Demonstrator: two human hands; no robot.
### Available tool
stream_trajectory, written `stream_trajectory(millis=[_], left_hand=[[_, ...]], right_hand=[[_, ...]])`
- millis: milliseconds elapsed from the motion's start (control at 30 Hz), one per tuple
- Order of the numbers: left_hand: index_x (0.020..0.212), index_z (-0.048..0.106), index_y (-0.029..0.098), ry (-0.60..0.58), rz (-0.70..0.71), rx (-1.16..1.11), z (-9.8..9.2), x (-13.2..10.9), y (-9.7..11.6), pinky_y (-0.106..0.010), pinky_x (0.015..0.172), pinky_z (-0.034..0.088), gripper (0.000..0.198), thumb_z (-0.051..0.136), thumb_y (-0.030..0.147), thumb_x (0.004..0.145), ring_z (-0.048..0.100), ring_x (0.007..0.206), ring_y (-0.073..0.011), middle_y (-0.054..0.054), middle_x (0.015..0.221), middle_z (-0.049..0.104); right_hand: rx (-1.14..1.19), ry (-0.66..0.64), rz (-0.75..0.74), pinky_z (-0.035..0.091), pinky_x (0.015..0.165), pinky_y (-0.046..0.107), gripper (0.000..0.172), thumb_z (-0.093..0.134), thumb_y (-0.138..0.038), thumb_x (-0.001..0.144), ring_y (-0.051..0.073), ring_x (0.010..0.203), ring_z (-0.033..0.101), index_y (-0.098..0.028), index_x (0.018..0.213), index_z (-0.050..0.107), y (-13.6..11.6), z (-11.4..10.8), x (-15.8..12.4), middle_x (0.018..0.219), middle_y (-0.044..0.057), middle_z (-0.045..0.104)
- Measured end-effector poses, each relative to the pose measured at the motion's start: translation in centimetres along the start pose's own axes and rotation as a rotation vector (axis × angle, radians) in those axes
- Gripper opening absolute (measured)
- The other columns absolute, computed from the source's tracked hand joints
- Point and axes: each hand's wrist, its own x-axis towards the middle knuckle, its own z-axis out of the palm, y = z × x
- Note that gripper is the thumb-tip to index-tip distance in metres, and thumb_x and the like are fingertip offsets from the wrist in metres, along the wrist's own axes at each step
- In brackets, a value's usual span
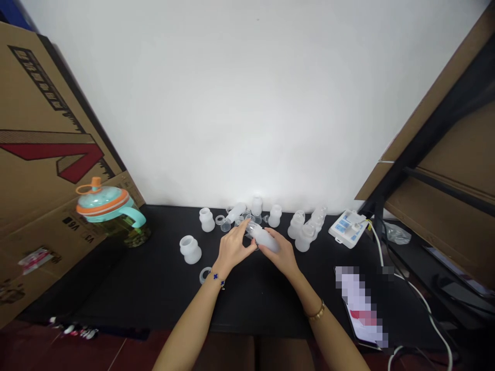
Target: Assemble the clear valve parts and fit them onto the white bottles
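Between my two hands a small white translucent bottle lies tilted, its clear cap pointing up and to the left. My right hand wraps round the white body. The fingers of my left hand are on the clear cap, partly covering it. Left of my hands stand two open white bottles, a nearer one and a farther one. A loose translucent ring lies by my left wrist. Behind my hands are clear caps, rings and another white bottle.
Several bottles with clear tops stand right of my hands. Farther right are a white case with blue compartments, cables and a phone. A teal jug stands at the left by a cardboard box. A white wall rises behind.
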Motion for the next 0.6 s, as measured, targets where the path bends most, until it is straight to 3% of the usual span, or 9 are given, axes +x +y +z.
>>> stream_trajectory(millis=[100, 167, 267, 433, 600], left_hand=[[0.145, 0.047, 0.024, 0.026, 0.003, -0.021, 0.03, 0.03, 0.16, -0.033, 0.087, 0.06, 0.063, 0.065, 0.025, 0.084, 0.072, 0.102, -0.0244, -0.008, 0.122, 0.072], [0.148, 0.043, 0.026, 0.033, 0.012, -0.041, 0.0, 0.06, 0.28, -0.034, 0.088, 0.06, 0.065, 0.063, 0.025, 0.087, 0.072, 0.105, -0.0246, -0.008, 0.13, 0.069], [0.151, 0.039, 0.026, 0.018, 0.01, -0.074, -0.18, 0.12, 0.4, -0.034, 0.089, 0.06, 0.066, 0.062, 0.026, 0.089, 0.07, 0.109, -0.024, -0.008, 0.137, 0.065], [0.15, 0.039, 0.023, -0.017, -0.014, -0.124, -0.49, 0.18, 0.41, -0.031, 0.085, 0.06, 0.065, 0.062, 0.031, 0.09, 0.07, 0.107, -0.0226, -0.01, 0.131, 0.067], [0.149, 0.04, 0.022, -0.026, -0.045, -0.101, -0.33, 0.18, 0.32, -0.032, 0.085, 0.06, 0.064, 0.062, 0.034, 0.09, 0.07, 0.105, -0.0231, -0.01, 0.125, 0.07]], right_hand=[[0.273, -0.04, 0.224, 0.06, 0.073, 0.036, 0.054, 0.075, -0.048, 0.078, 0.027, 0.094, 0.07, -0.023, 0.125, 0.068, 0.17, -0.19, 0.44, 0.112, 0.007, 0.072], [0.46, -0.085, 0.36, 0.057, 0.053, 0.03, 0.057, 0.076, -0.052, 0.075, 0.024, 0.079, 0.07, -0.023, 0.123, 0.069, 0.43, -0.19, 0.7, 0.107, 0.007, 0.072], [0.558, -0.07, 0.42, 0.053, 0.045, 0.027, 0.057, 0.08, -0.053, 0.07, 0.022, 0.071, 0.068, -0.021, 0.116, 0.072, 0.67, -0.03, 0.83, 0.105, 0.007, 0.072], [0.469, 0.008, 0.369, 0.053, 0.05, 0.029, 0.055, 0.082, -0.053, 0.069, 0.024, 0.076, 0.068, -0.02, 0.113, 0.073, 0.24, 0.01, 0.57, 0.105, 0.008, 0.072], [0.296, 0.087, 0.207, 0.056, 0.088, 0.042, 0.051, 0.082, -0.05, 0.07, 0.03, 0.104, 0.067, -0.019, 0.109, 0.074, -0.18, -0.19, 0.47, 0.114, 0.009, 0.072]])
